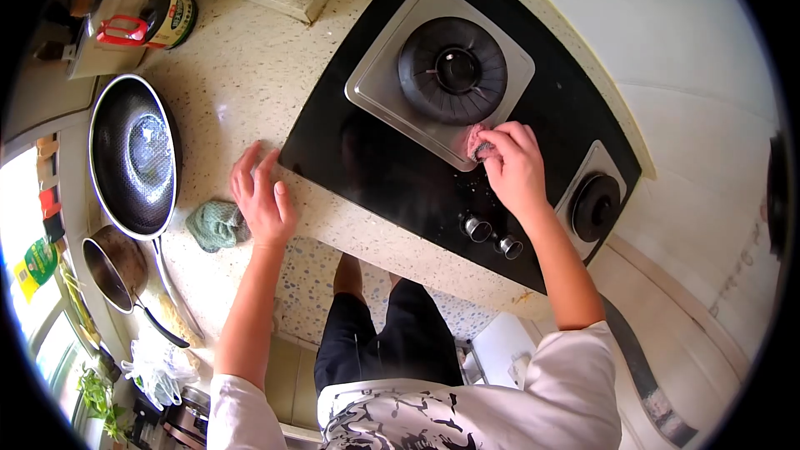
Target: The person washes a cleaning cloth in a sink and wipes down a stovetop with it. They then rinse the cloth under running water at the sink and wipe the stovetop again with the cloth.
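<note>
My right hand [515, 162] grips a pink cloth [475, 143] and presses it on the lower corner of the steel burner plate [379, 83]. This plate surrounds the large black burner [454, 71] on the black glass cooktop [333, 137]. Small crumbs lie on the glass just below the cloth, near two control knobs [477, 228]. On the speckled counter, left of the cooktop, my left hand [262, 192] rests with its fingers spread and nothing in it. Close beside it lies a crumpled green cloth [217, 226].
A large frying pan [133, 154] and a small saucepan [114, 267] stand at the left, handles pointing toward me. Behind them is a jug with a red handle [123, 31]. A white plastic bag [160, 371] lies lower left. A second burner [595, 207] sits at the right, near the tiled wall.
</note>
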A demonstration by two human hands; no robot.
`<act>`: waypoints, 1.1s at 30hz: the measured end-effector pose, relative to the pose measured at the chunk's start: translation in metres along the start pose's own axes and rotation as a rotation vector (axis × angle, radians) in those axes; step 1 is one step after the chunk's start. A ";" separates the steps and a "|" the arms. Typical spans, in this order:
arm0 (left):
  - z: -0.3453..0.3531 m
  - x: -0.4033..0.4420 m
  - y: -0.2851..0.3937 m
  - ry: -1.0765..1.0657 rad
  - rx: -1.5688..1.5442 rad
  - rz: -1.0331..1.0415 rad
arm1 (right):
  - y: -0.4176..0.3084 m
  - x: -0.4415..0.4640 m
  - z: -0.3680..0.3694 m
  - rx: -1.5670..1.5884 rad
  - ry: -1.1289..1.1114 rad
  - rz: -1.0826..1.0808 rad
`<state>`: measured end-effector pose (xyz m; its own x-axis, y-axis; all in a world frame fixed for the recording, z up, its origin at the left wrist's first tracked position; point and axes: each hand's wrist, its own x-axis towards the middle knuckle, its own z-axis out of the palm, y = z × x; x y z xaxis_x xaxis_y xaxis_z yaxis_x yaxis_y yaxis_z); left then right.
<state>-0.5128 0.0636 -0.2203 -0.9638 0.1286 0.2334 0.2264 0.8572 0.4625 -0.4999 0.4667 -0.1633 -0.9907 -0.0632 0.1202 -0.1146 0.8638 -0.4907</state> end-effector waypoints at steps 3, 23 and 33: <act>0.000 -0.002 -0.004 0.005 -0.020 -0.006 | -0.013 -0.005 0.011 0.035 -0.027 -0.064; -0.001 -0.001 -0.005 0.016 -0.064 -0.022 | -0.080 0.020 0.056 -0.078 -0.111 -0.137; -0.004 0.000 -0.004 0.014 -0.075 -0.028 | -0.114 0.073 0.084 -0.208 -0.140 -0.259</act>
<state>-0.5134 0.0587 -0.2189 -0.9680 0.0972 0.2313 0.2095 0.8204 0.5321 -0.5657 0.3220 -0.1712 -0.9328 -0.3489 0.0906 -0.3603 0.8925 -0.2714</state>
